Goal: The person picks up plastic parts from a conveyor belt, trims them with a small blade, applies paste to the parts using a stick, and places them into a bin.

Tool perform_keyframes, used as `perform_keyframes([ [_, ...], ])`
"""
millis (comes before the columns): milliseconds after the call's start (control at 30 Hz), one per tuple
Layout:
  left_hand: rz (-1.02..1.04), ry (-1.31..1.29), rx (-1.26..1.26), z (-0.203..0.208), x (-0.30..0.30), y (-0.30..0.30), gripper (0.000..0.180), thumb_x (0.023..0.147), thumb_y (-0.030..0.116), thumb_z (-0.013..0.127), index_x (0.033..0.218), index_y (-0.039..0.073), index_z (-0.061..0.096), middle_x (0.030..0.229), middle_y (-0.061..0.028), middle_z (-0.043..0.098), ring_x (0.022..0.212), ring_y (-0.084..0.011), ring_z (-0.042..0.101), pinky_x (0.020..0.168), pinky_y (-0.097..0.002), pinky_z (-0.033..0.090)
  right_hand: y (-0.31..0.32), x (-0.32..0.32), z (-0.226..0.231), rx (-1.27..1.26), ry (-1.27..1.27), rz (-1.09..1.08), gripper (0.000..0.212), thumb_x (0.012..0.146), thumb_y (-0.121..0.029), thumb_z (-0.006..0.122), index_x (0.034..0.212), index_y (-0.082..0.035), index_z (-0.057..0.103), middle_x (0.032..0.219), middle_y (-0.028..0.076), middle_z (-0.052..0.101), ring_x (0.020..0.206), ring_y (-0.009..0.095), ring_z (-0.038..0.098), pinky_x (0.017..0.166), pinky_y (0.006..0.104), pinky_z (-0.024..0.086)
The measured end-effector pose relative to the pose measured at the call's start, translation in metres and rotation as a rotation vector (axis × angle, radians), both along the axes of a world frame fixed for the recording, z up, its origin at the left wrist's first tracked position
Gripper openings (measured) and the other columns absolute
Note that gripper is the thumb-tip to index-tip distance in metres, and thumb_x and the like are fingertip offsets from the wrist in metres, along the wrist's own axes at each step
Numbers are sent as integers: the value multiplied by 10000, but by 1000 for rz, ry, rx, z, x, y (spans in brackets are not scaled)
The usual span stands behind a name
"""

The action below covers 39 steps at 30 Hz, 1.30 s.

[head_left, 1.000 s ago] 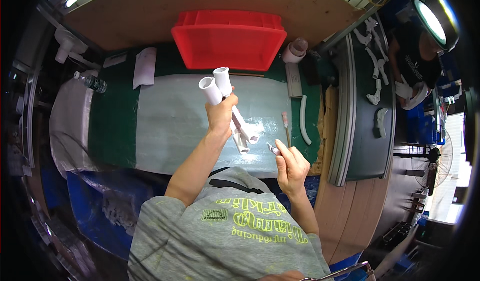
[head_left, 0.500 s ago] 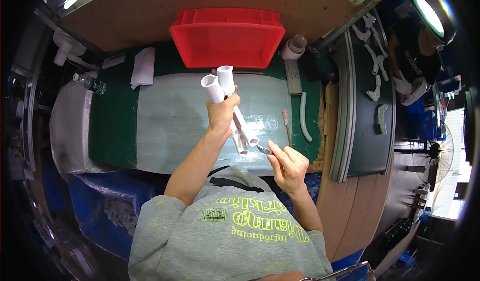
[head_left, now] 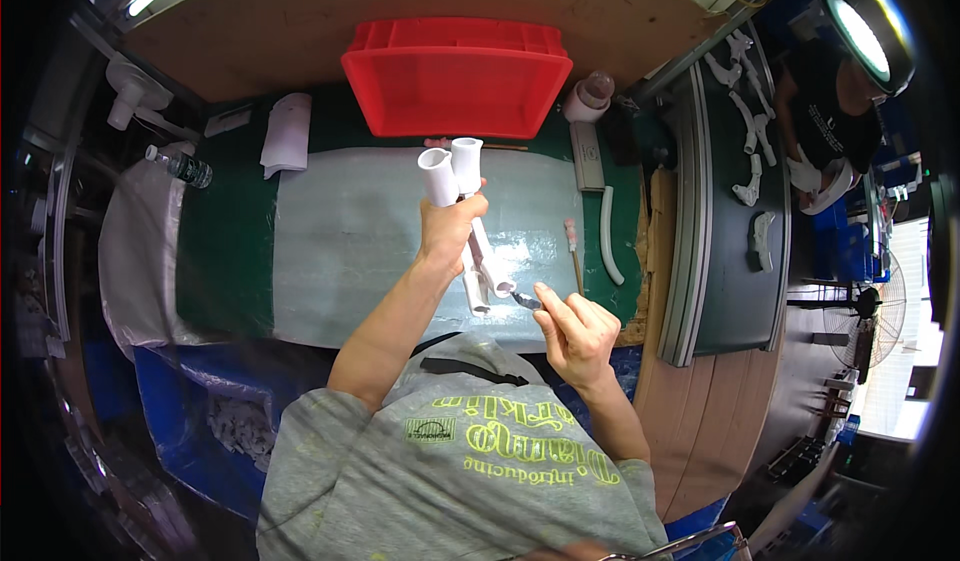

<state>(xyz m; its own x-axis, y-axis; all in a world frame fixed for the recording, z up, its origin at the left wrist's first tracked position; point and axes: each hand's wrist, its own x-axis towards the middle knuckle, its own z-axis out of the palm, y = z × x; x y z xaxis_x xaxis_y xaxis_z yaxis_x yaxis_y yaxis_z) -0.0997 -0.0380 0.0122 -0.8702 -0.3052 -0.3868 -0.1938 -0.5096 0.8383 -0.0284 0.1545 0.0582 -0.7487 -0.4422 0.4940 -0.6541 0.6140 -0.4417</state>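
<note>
My left hand (head_left: 449, 229) is wrapped round the middle of a white tubular piece (head_left: 466, 164) above the worktable. Two wide open ends point away from me and two narrower ends toward me; I cannot tell if it is one piece or two. Closed in a pinch, my right hand (head_left: 577, 333) holds a small metal blade (head_left: 526, 301). The blade's tip meets or nearly meets the rim of the near right tube end. Its handle is hidden in the fingers. Beneath both hands lies a translucent plastic sheet (head_left: 350, 251) on the green tabletop (head_left: 228, 261).
A red bin (head_left: 455, 91) stands at the back. On the right lie a pink-tipped stick (head_left: 573, 251) and a curved white tube (head_left: 611, 236). A bottle (head_left: 180, 167) lies at the left. Beyond a grey conveyor (head_left: 735, 271) with white parts, another person (head_left: 830, 121) works.
My left hand and the white piece have shifted slightly right and nearer to me, and the piece has turned a little. The right hand with the blade has barely moved.
</note>
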Motion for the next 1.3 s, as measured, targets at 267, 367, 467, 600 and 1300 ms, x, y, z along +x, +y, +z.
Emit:
perform_keyframes([
  [267, -44, -53, 76, 5, 2, 3, 331, 636, -32, 555, 965, -12, 583, 749, -12, 486, 606, -87, 463, 516, -244, 369, 13, -9, -1, -49, 37, -132, 268, 753, -114, 674, 1012, -45, 660, 558, 44, 421, 444, 169, 425, 439, 278, 341],
  [367, -38, -56, 101, 5, 2, 3, 342, 634, -29, 550, 975, -10, 573, 732, -18, 482, 565, -89, 462, 475, -250, 376, 13, -9, -5, -79, -22, -148, 253, 768, -110, 663, 1008, -32, 657, 571, 51, 447, 451, 173, 437, 443, 277, 345],
  [467, -40, -66, 119, 6, 3, 3, 356, 635, -23, 549, 990, -8, 565, 716, -24, 483, 525, -96, 465, 448, -259, 390, 12, -9, -8, -187, -79, -133, 227, 793, -110, 647, 999, -14, 649, 581, 61, 465, 462, 171, 446, 448, 275, 348],
  [600, -34, -50, 129, 4, 3, 2, 343, 636, -16, 549, 979, -4, 565, 698, -27, 488, 485, -107, 472, 430, -261, 407, 10, -7, -9, -251, -145, -130, 192, 826, -98, 619, 987, 6, 636, 593, 68, 482, 476, 156, 447, 456, 267, 351],
  [1300, -193, -134, 853, -24, 21, -8, 385, 784, 38, 554, 1122, 82, 377, 746, -39, 504, 623, -163, 528, 604, -295, 483, 11, 21, -70, -573, -708, -280, 220, 892, -148, 572, 985, 37, 644, 726, -3, 565, 642, 48, 435, 567, 204, 355],
])
